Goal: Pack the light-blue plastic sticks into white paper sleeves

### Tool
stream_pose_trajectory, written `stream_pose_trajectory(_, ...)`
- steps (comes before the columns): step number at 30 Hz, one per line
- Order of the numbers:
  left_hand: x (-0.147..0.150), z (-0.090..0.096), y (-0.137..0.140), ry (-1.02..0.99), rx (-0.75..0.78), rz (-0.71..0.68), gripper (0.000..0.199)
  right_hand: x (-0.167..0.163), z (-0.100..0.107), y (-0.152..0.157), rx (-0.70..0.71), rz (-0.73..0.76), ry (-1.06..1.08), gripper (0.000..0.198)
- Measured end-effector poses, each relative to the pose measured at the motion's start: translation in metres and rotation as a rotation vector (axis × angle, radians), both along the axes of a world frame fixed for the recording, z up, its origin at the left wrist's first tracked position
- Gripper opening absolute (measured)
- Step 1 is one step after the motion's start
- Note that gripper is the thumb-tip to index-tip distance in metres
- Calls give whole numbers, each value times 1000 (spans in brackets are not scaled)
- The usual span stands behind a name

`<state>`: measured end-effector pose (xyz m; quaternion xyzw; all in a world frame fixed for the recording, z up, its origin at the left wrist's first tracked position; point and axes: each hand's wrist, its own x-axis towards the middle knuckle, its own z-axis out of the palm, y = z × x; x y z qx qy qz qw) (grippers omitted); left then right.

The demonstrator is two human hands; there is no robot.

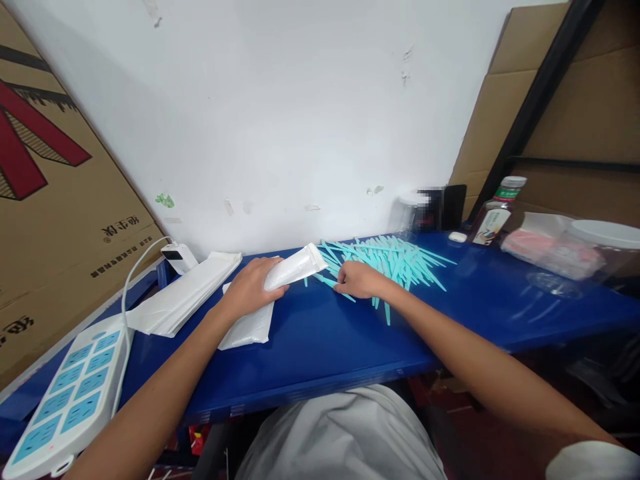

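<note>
In our left hand we hold a white pouch between thumb and fingers, its far end tilted up and pointing toward the turquoise pointed sticks. Our right hand is at the near left edge of that heap, fingers drawn narrow; we cannot tell whether they grip a stick. A second pouch lies on the blue desk below our left hand, just beside a stack of flat white sleeves.
</note>
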<state>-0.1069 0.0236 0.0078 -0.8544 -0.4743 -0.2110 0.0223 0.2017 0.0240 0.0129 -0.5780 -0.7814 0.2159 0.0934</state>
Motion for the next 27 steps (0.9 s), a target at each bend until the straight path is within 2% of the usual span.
stream_pose_trajectory(3, 1, 2, -1, -13, 8, 11, 68, 20, 9, 6, 38, 23, 95, 24)
stream_pose_trajectory(7, 0, 2, -1, -14, 10, 19, 68, 50, 21, 15, 194, -12, 214, 33)
stream_pose_trajectory(10, 0, 1, 0, -15, 11, 16, 68, 63, 28, 15, 142, 15, 331, 37)
stream_pose_trajectory(13, 1, 1, -2, -24, 6, -8, 69, 63, 30, 11, -53, 92, 414, 39)
stream_pose_trajectory(16, 3, 3, -5, -24, 2, -61, 67, 57, 30, 9, -133, 144, 438, 41)
stream_pose_trajectory(21, 9, 6, -10, -15, 2, -110, 65, 51, 32, 8, -41, 220, 354, 42)
stream_pose_trajectory(27, 14, 4, -13, -15, 26, -167, 63, 39, 26, 5, 112, 303, 374, 45)
